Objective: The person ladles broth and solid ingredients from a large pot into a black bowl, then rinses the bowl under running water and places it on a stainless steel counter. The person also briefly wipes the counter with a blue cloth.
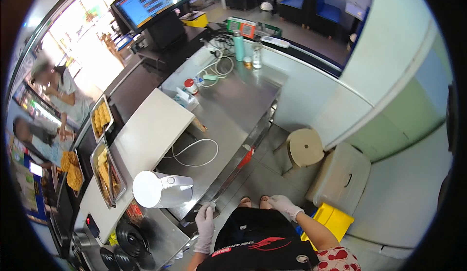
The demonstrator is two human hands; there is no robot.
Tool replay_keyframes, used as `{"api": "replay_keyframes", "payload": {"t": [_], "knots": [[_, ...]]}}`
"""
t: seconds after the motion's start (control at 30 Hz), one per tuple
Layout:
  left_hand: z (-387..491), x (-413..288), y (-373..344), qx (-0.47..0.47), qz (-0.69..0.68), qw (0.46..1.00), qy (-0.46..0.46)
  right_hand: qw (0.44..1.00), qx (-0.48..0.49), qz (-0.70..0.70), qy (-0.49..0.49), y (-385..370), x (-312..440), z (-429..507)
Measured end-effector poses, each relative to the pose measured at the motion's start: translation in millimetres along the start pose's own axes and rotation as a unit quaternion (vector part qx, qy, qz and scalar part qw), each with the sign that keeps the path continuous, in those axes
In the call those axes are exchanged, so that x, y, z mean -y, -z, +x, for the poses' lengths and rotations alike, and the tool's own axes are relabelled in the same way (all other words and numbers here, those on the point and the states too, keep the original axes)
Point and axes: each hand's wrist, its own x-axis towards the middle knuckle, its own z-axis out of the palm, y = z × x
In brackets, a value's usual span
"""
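My left hand (205, 227), in a pale disposable glove, is beside the front edge of the steel worktable (233, 125). Its fingers point away from me, and a small whitish scrap lies at the tips; whether they grip it cannot be told. My right hand (286, 207), gloved too, hangs in front of the black apron (251, 234) above my feet, its fingers loosely bent and nothing visible in them. A white electric kettle (160, 190) stands just beyond my left hand, handle towards the right. Behind it a white cable (195, 139) loops over the steel.
Trays of fried food (107, 172) and yellow balls (100, 119) line the counter at left, with two people behind it. Black lids (131, 236) lie at lower left. A beige stool (305, 147), a lidded bin (341, 180) and a yellow container (330, 220) stand at right.
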Motion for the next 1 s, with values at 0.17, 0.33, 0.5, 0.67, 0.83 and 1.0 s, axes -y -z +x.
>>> {"api": "replay_keyframes", "payload": {"t": [0.17, 0.33, 0.5, 0.67, 0.83, 1.0], "knots": [[11, -18, -38, 0.193, -0.072, 0.978, 0.031, 0.973, -0.163, 0.074, -0.147, -27, -21, -84], [39, -13, -82, 0.408, 0.039, 0.912, -0.015, 0.852, -0.349, 0.208, -0.331, -121, -42, -201], [-10, -12, -109, 0.523, 0.137, 0.841, 0.031, 0.658, -0.409, 0.373, -0.511, -257, -6, -301], [-144, -6, -167, 0.68, 0.177, 0.711, -0.007, 0.567, -0.388, 0.485, -0.542, -374, -5, -403], [-302, 37, -229, 0.758, 0.207, 0.618, -0.011, 0.441, -0.423, 0.541, -0.578, -458, -30, -504], [-515, 80, -288, 0.813, 0.226, 0.537, 0.001, 0.397, -0.479, 0.541, -0.566, -463, -86, -637]]}}
